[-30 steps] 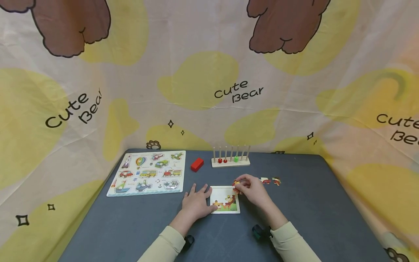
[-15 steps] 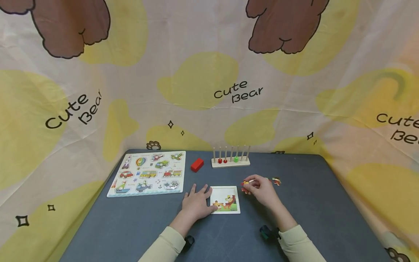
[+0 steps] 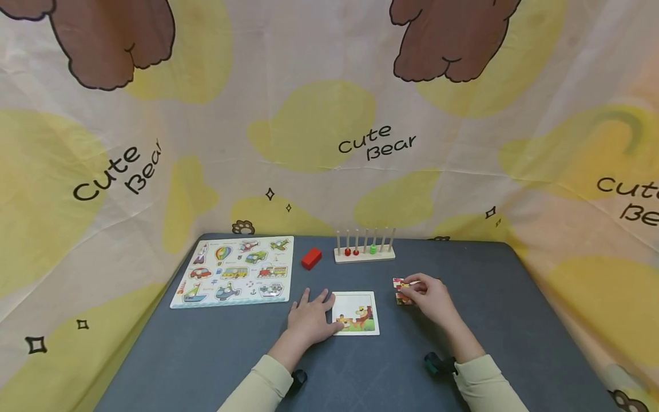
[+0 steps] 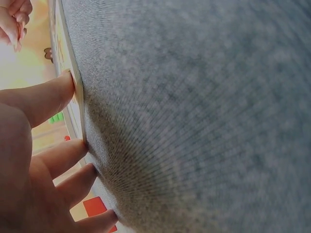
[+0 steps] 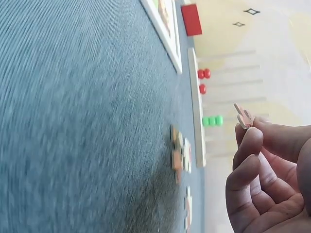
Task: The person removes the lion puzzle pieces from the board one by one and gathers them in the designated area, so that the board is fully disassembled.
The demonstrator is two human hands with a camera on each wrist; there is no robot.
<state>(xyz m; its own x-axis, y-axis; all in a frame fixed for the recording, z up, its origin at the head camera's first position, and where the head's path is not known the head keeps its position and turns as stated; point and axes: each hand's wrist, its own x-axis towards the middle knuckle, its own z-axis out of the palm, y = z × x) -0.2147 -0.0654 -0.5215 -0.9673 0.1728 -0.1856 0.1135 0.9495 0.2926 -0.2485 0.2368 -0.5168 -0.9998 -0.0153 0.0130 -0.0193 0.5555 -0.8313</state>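
Observation:
My left hand (image 3: pixel 311 321) lies with fingers spread at the left side of a small square puzzle tray (image 3: pixel 355 293). In the left wrist view, the thumb rests on the tray's rim and another fingertip touches its edge. Part of an animal picture fills the tray's lower area. To the tray's right, my right hand (image 3: pixel 432 297) pinches a jigsaw piece (image 5: pixel 245 117) between thumb and fingers, raised off the table. Loose jigsaw pieces (image 5: pixel 187 154) lie on the table below it; the hand partly hides that area in the head view.
A vehicle picture board (image 3: pixel 231 272) lies at the back left. Beside it sit a red block (image 3: pixel 311 258) and a wooden peg stand (image 3: pixel 364 256) with red and green beads. A patterned cloth (image 3: pixel 309 126) hangs behind the table.
My right hand has moved right, away from the tray's upper right corner, still pinching the jigsaw piece. It now covers the loose pieces seen earlier at right. My left hand stays in place.

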